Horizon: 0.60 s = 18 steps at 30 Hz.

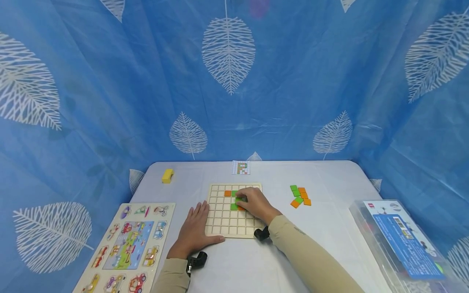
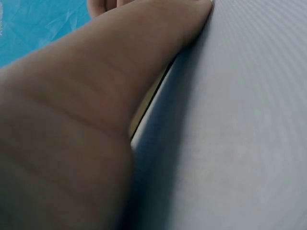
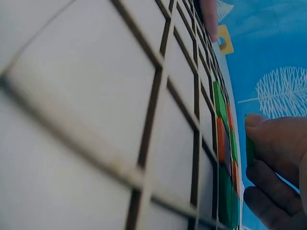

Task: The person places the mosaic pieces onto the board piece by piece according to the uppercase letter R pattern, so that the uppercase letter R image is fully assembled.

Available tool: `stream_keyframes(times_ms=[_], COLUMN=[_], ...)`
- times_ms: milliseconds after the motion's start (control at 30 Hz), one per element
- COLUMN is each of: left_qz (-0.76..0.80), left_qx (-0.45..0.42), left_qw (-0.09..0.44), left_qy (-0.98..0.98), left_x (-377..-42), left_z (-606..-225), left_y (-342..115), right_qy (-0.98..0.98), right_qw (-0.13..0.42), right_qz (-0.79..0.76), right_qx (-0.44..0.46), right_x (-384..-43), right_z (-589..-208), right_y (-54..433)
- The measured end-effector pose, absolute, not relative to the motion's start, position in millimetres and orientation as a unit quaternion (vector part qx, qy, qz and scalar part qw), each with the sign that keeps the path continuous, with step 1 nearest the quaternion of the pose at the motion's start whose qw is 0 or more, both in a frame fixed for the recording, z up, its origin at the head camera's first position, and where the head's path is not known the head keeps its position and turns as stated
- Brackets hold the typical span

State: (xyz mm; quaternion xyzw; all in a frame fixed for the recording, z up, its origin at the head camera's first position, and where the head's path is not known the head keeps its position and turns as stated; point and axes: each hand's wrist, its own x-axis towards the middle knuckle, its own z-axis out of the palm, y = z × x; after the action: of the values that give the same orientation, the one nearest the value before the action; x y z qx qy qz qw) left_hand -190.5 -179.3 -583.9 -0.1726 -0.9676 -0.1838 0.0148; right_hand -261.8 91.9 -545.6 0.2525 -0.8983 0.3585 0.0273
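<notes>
A light wooden grid board [image 1: 223, 228] lies at the middle of the table with orange and green square tiles in some of its cells, among them an orange tile [image 1: 228, 193] and a green tile [image 1: 233, 206]. My right hand [image 1: 256, 203] is over the board's right half. In the right wrist view, its thumb and fingers pinch a thin green tile [image 3: 249, 149] on edge, just off the board. Flat along the board's left side rests my left hand [image 1: 196, 228], fingers straight and thumb out by the near left corner. The right hand hides several cells.
Loose orange and green tiles [image 1: 300, 196] lie right of the board. A printed pattern card [image 1: 241, 167] sits behind it, a yellow arch block [image 1: 167, 176] at the back left. A vehicle puzzle board [image 1: 157, 221] occupies the left; a clear plastic case [image 1: 381, 244] the right.
</notes>
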Motion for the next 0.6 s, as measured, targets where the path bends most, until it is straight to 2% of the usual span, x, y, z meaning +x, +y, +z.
stream_keyframes(times_ms=[600], left_qz=[-0.186], left_qx=[-0.176], left_qw=[0.025], left_qy=[-0.966], left_x=[-189], left_z=[-582], left_y=[-179], right_qy=[-0.905], right_qw=[0.03], right_qz=[0.35], right_qx=[0.239], right_x=[-270], right_z=[-552], right_y=[70])
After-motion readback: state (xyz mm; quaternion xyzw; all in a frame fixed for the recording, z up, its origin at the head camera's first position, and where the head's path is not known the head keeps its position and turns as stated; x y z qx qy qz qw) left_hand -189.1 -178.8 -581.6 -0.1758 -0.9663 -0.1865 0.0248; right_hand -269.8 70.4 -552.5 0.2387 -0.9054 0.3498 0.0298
